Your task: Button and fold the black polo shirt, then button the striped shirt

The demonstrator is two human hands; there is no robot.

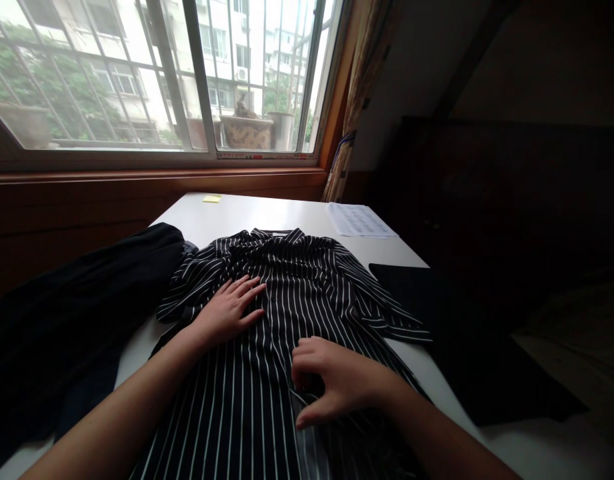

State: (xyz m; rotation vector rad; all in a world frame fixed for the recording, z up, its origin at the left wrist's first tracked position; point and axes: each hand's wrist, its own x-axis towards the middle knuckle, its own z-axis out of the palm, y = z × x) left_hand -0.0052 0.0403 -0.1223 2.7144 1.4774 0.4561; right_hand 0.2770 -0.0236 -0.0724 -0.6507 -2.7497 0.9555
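Note:
A black shirt with white stripes (281, 307) lies spread out, its collar at the far end and its sleeves out to both sides. Some wrinkles run across its chest. My left hand (231, 307) rests flat on the left part of the chest, fingers spread. Lower down and to the right, my right hand (331, 377) is at the front opening, fingers curled and thumb apart, with a gap between them. No cloth shows gripped in it. The inner side of the fabric shows just below that thumb.
Beneath the shirt is a white table (187, 210). Dark clothing (87, 300) is heaped on the left, and a folded dark cloth (477, 347) hangs over the right edge. Printed sheets (361, 220) and a yellow sticky note (211, 199) lie toward the window (151, 80).

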